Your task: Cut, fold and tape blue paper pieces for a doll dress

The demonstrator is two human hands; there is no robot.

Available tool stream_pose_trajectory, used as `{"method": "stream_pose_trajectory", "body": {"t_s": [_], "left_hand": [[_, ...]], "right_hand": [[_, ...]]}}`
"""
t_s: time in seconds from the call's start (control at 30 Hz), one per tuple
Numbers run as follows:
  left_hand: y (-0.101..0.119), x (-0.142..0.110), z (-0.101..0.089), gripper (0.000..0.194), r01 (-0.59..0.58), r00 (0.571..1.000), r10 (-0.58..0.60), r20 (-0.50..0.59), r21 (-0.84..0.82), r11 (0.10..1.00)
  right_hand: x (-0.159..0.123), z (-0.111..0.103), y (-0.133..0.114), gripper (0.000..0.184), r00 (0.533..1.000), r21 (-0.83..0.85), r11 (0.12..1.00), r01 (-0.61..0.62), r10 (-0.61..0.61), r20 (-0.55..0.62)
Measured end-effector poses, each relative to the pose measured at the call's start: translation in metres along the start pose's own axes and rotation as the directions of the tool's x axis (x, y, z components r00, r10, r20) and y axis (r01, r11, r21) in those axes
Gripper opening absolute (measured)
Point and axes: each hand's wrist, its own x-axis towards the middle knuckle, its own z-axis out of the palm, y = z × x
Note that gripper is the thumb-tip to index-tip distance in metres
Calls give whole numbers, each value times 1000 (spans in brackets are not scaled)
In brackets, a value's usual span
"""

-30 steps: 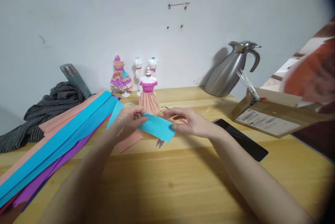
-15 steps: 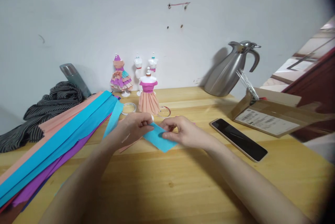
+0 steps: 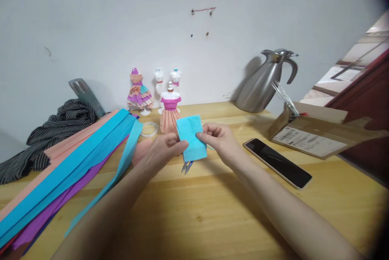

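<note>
A small rectangle of turquoise crepe paper (image 3: 191, 130) is held up between my two hands over the table. My left hand (image 3: 165, 148) pinches its lower left side with the thumb in front. On the right edge, my right hand (image 3: 221, 140) grips it between thumb and fingers. Blade tips of small scissors (image 3: 186, 167) show just below the paper; the rest of them is hidden. Behind the paper stands a white mini dress form (image 3: 170, 108) in a magenta top and pleated peach skirt. A peach paper piece (image 3: 141, 152) lies beside my left wrist.
Long strips of coloured crepe paper (image 3: 73, 167) fill the left, near a striped cloth (image 3: 67, 118) and a bottle (image 3: 86, 96). A tape roll (image 3: 149, 129) and another dressed form (image 3: 139, 92) stand behind. At right are a phone (image 3: 278, 163), cardboard box (image 3: 316, 130) and steel jug (image 3: 264, 84).
The turquoise paper has been raised and turned from lying slanted to nearly upright, facing me. Scissor tips now show beneath it. My left thumb has come to its front.
</note>
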Motion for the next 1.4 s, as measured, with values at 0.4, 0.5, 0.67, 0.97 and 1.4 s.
{"method": "stream_pose_trajectory", "body": {"t_s": [0.4,0.5,0.67,0.97,1.4], "left_hand": [[-6,-4,16,27,68,994,-91,-65,-302,951],[-4,-5,17,26,25,994,-55,-91,-304,952],[-11,-2,17,23,30,993,-73,-90,-413,910],[-11,-2,15,17,4,990,-72,-118,-497,867],[-22,4,0,18,-186,975,136,-178,-306,934]], "right_hand": [[-5,12,7,28,997,94,995,44,-37,-72],[-6,13,7,29,997,98,994,42,-35,-75],[-6,13,9,30,999,121,992,43,-39,-34],[-3,9,12,24,998,221,974,58,-62,12],[1,2,9,23,972,152,967,202,-217,86]]}}
